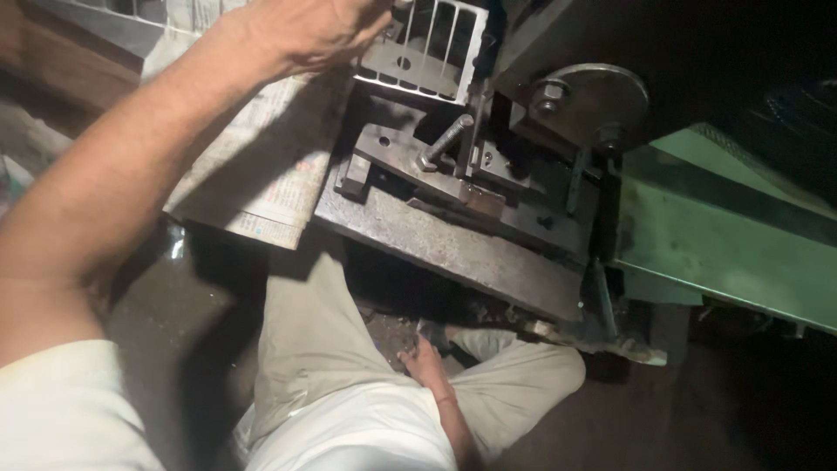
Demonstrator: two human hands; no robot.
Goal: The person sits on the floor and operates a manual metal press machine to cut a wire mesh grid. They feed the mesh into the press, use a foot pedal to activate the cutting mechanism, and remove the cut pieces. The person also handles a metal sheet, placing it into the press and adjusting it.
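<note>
**Seated worker at a press: hand positions on the finned metal part**

The left hand (305, 30), at the upper centre of the frame, reaches across from the lower left and rests on the finned aluminium section (427, 48); its fingers curl over the part's left edge, though the frame's top edge hides how tightly they close. The section sits at the top centre, just above the dark steel die block (453, 174), in which a bolt (443, 144) lies tilted. Right of it are a round steel disc (593, 96) and the green machine body (724, 235). A newspaper (261, 166) lies left of the die. The right hand (425, 362), lower centre, rests between the knees, loosely curled and holding nothing visible.
</note>
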